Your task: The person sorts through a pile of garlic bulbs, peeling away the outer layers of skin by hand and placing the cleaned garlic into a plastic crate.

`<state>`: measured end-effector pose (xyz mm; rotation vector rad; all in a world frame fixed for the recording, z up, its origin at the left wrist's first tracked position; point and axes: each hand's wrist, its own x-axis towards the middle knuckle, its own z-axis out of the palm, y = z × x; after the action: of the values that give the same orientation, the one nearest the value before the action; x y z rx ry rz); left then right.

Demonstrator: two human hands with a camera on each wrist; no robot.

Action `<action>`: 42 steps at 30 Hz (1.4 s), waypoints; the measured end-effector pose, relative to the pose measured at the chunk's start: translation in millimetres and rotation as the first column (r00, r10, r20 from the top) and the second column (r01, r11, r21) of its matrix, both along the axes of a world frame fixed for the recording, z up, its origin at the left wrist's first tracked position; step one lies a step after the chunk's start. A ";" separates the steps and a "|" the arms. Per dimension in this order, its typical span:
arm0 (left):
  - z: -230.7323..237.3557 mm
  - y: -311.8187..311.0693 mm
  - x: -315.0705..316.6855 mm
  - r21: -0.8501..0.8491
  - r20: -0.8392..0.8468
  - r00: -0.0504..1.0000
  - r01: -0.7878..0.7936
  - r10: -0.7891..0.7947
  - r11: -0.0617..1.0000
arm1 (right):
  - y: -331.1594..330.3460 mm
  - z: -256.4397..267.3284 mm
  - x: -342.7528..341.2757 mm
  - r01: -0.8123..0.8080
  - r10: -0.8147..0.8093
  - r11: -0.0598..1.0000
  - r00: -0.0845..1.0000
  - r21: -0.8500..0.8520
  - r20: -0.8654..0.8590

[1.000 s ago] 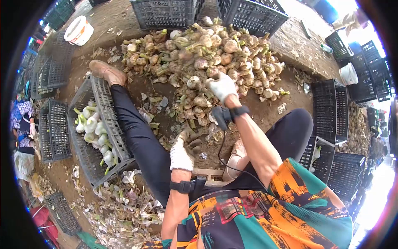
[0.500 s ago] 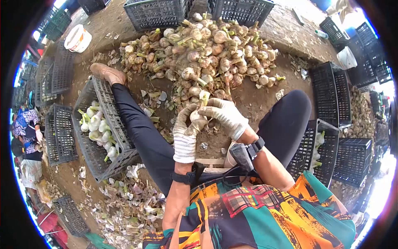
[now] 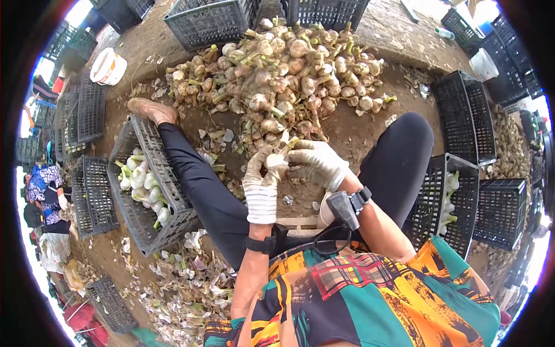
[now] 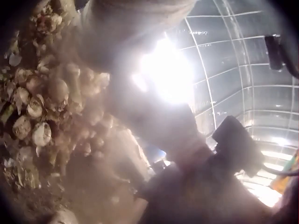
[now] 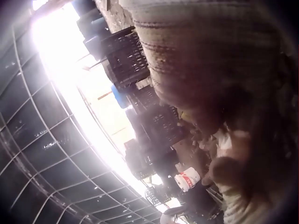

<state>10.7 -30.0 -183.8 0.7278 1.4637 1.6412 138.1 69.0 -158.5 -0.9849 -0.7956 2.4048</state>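
In the head view, my gloved left hand grips a garlic bulb between thumb and fingers, in front of the near edge of the garlic pile. My gloved right hand comes in from the right and pinches the bulb's stem and loose outer skin at its top. The side of the bulb facing up shows white. Glare and haze blur the left wrist view. The right wrist view shows the right glove's striped cuff large and close, with the fingers in shadow.
A crate of white, cleaned bulbs stands left of my left leg, and another crate with bulbs stands right of my right knee. Stripped skins litter the ground at lower left. Dark crates stand behind the pile; a white bucket is farther left.
My right hand has come back from the pile to the left hand, which now grips a garlic bulb. Since half a second ago, the bulb's upright stem has tipped to the right under the right fingers.
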 end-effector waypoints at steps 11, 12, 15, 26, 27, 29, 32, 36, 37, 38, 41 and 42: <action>-13.6 -8.2 -4.5 -0.194 0.786 0.595 -0.025 0.170 0.981 | -8.2 -26.4 -11.8 -0.088 0.047 0.973 0.981 0.214 0.189; -14.8 -8.7 -5.3 -0.163 0.839 0.528 0.012 0.132 0.987 | -5.4 -25.5 -12.3 -0.161 0.061 0.917 0.960 0.364 0.272; -19.0 -5.3 -8.5 -0.237 0.888 0.421 0.076 0.185 0.968 | -3.6 -25.4 -18.0 -0.321 -0.117 0.550 0.885 0.771 0.451; 12.9 -3.0 1.3 -0.280 0.275 0.961 0.074 0.006 0.957 | -8.1 -14.1 0.7 -0.083 0.048 0.976 0.984 0.202 0.174; -16.2 -0.5 4.2 -0.124 -0.012 0.999 -0.043 0.042 0.991 | -7.9 -22.9 0.0 -0.114 0.054 0.957 0.974 0.267 0.222; -20.9 1.8 7.8 0.032 -0.358 0.928 -0.096 0.101 0.995 | -10.5 -20.8 -0.7 -0.122 0.054 0.956 0.966 0.267 0.251; 7.0 -3.1 13.3 -0.025 0.095 0.992 -0.084 0.086 0.996 | -12.4 -16.3 5.5 -0.138 0.062 0.920 0.975 0.367 0.211; -6.6 -12.2 -8.8 0.110 0.912 0.374 0.178 -0.171 0.978 | -17.3 -38.0 6.0 0.012 -0.027 0.997 0.983 -0.082 -0.183; -5.0 -11.9 -10.5 0.184 0.936 0.262 0.209 -0.236 0.960 | -17.8 -43.9 6.4 0.027 -0.041 0.996 0.987 -0.089 -0.158; -4.6 -10.7 -11.3 0.050 0.868 0.471 0.232 -0.157 0.971 | -19.2 -50.4 7.7 0.042 -0.055 0.994 0.990 -0.099 -0.131; -5.1 -6.1 -8.7 -0.302 0.416 0.910 0.131 0.007 0.944 | -18.2 -58.5 5.2 -0.021 -0.046 0.776 0.995 0.631 0.089; -16.8 -4.7 -7.2 -0.236 0.212 0.977 0.080 -0.029 0.968 | -16.0 -57.9 4.0 -0.089 -0.070 0.679 0.980 0.729 0.185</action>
<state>3.5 -34.7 -200.6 0.4416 1.4471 1.4173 142.1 53.0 -216.4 -0.8565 -1.6715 1.6965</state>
